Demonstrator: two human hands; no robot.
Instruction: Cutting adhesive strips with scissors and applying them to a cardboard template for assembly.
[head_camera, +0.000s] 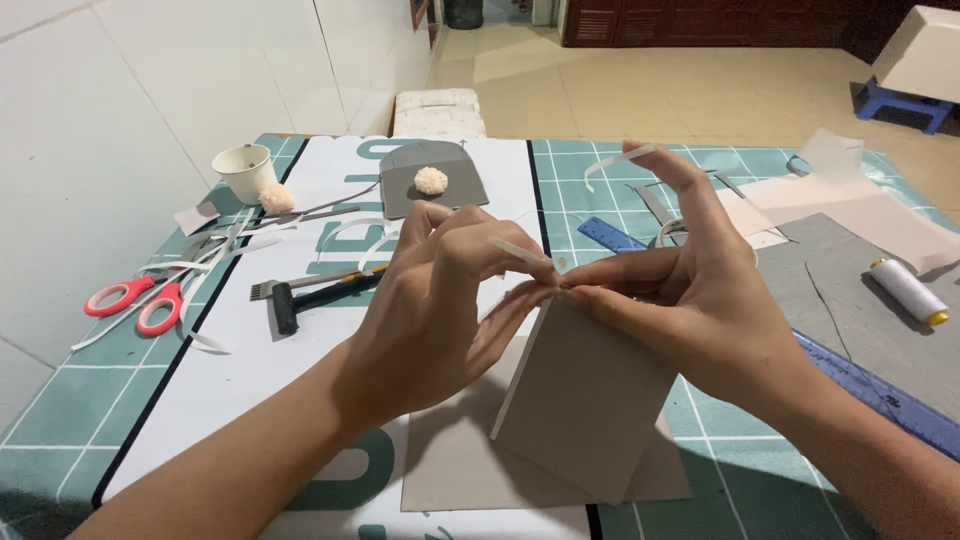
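Hands are meeting at the top edge of a folded grey card piece (585, 400), which is standing tilted over a flat grey sheet (450, 470) on the green cutting mat (60, 420); left hand (440, 300) is pinching a thin white strip (520, 250) between thumb and fingertips at that edge; right hand (690, 290) is pressing thumb and middle fingers together on the same spot, index finger raised with a loose white sliver (615, 160) at its tip. Looks like the strip is being peeled or stuck along the fold; judging by that, next move is calling for a steady pull along the edge without creasing the card.

Around it: red-handled scissors (135, 300) lying far left; small black hammer (320, 293) beside them; white cup (245, 170) at the back left; grey envelope shape with a cream pompom (431, 180) behind; blue ruler (880, 395) running under the right wrist; white thread spool (908, 290) at right. White banner with large teal lettering is lying under the work.
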